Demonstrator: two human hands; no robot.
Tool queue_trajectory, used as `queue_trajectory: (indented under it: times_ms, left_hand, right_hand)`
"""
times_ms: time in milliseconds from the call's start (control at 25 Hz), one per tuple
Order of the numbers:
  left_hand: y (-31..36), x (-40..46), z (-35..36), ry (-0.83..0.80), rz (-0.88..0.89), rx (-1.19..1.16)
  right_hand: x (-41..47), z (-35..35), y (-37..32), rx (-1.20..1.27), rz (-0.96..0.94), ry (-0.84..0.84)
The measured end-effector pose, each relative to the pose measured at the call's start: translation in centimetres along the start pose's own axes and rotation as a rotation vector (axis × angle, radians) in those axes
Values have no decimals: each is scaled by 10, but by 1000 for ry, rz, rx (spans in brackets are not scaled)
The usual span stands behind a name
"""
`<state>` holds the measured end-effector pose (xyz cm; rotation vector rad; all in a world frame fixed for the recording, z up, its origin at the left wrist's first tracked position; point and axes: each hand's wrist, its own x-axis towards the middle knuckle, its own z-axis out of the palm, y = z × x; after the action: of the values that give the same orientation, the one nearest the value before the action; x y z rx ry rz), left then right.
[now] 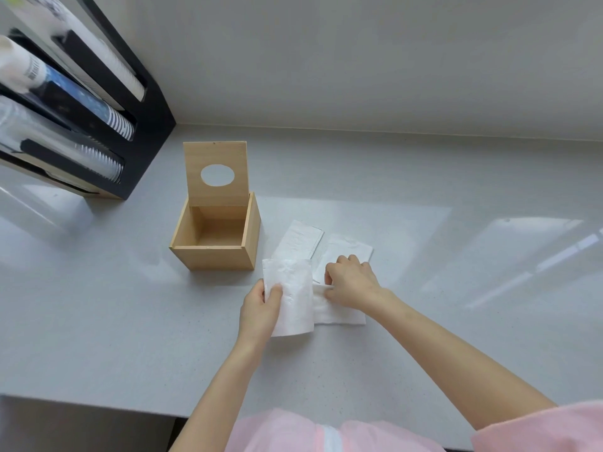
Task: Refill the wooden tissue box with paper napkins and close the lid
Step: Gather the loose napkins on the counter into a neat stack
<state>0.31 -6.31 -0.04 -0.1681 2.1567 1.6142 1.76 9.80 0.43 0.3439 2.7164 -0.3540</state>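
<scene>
The wooden tissue box (213,257) stands on the counter, empty inside. Its hinged lid (215,154), with an oval hole, is raised upright at the back. Right of the box lie white paper napkins. My left hand (259,313) grips one folded napkin (293,301) by its left edge and holds it slightly lifted. My right hand (350,282) pinches the edge of a second napkin (339,313) lying flat beside it. Two more napkins rest behind: one (298,239) near the box and another (346,247) partly under my right hand.
A black cup dispenser (130,125) with stacks of cups stands at the back left against the wall. The grey counter (98,321) ends at a front edge low in the view. Pink clothing shows at the bottom.
</scene>
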Motion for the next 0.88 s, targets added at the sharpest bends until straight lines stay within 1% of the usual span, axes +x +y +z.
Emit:
queue_trajectory:
  times_ms: [80, 200, 240, 440, 520, 600, 680, 720, 760, 800, 880]
  left_hand:
    - [1, 0, 1, -4, 8, -3]
    - [0, 0, -2, -20, 12, -21]
    - [0, 0, -1, -34, 14, -37]
    - [3, -2, 7, -82, 31, -79]
    - [4, -4, 8, -106, 25, -94]
    - [4, -7, 10, -155, 16, -99]
    - [6, -10, 12, -225, -10, -125]
    - [7, -10, 13, -263, -14, -131]
    - [7, -11, 13, -301, -8, -132]
    - [8, -11, 12, -335, 3, -139]
    - [8, -12, 11, -370, 6, -172]
  right_hand:
    - [-4, 2, 0, 77, -9, 41]
    - [-14, 4, 9, 396, 97, 54]
    - [-18, 4, 15, 468, 124, 68]
    - [-39, -10, 38, 690, 179, 170]
    - [-47, -20, 42, 844, 181, 195]
    - [-57, -31, 39, 1147, 91, 133]
    - [-64, -37, 33, 1475, -54, -33]
    - [-64, -36, 28, 1535, -95, -96]
    - [-64, -34, 22, 1518, -95, -120]
    - [-62, -28, 16, 1446, -62, -109]
    - [-59, -14, 6, 1309, 49, -50]
